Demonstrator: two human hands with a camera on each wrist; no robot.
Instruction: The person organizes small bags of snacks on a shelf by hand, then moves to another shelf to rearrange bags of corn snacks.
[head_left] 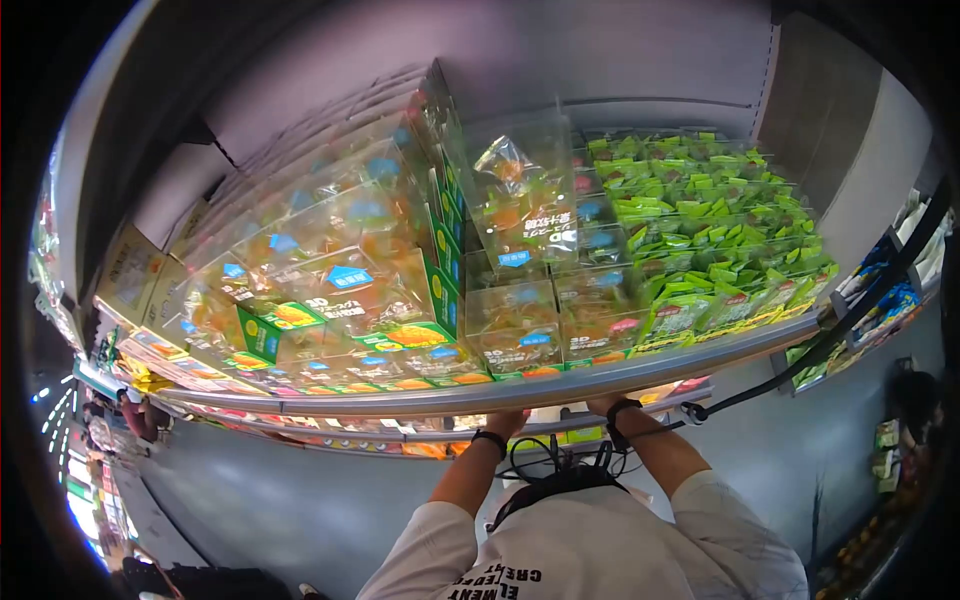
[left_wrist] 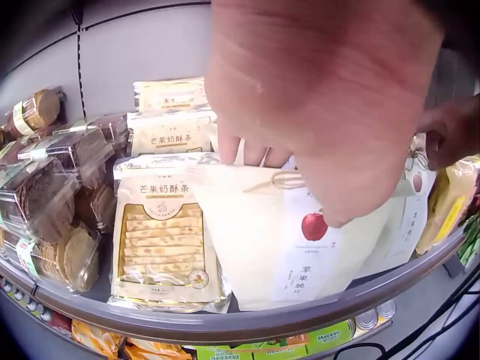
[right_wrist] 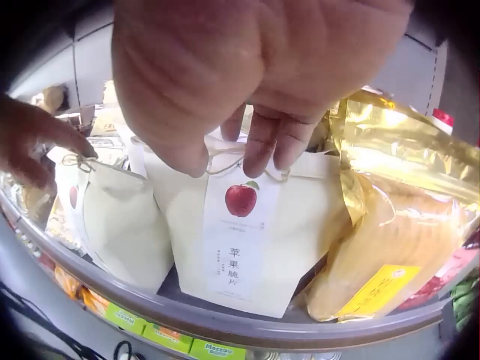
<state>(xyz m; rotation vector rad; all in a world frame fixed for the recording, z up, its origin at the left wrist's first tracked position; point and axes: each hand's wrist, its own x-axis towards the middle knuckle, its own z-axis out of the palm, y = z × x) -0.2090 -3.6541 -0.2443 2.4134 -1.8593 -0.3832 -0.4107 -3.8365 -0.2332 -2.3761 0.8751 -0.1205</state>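
Note:
In the left wrist view my left hand (left_wrist: 322, 97) grips the folded top of a white paper bag (left_wrist: 247, 240) with a red apple label, fingers behind and thumb in front. My right hand (right_wrist: 255, 67) pinches the twine-tied top of a similar white bag (right_wrist: 304, 217) in the right wrist view. Both bags stand upright side by side on a shelf (right_wrist: 247, 334). The left hand (right_wrist: 37, 139) shows at that view's left, at its bag (right_wrist: 124, 229). From the head, left hand (head_left: 508, 422) and right hand (head_left: 603, 404) are partly under the upper shelf's edge (head_left: 540, 392), bags hidden.
Cream snack packets (left_wrist: 166, 232) and clear boxes of baked goods (left_wrist: 52, 176) stand to the left. A gold foil package (right_wrist: 390, 232) stands right. The upper shelf holds clear packs (head_left: 350, 280) and green packets (head_left: 700, 220); a black cable (head_left: 840, 335) hangs at right.

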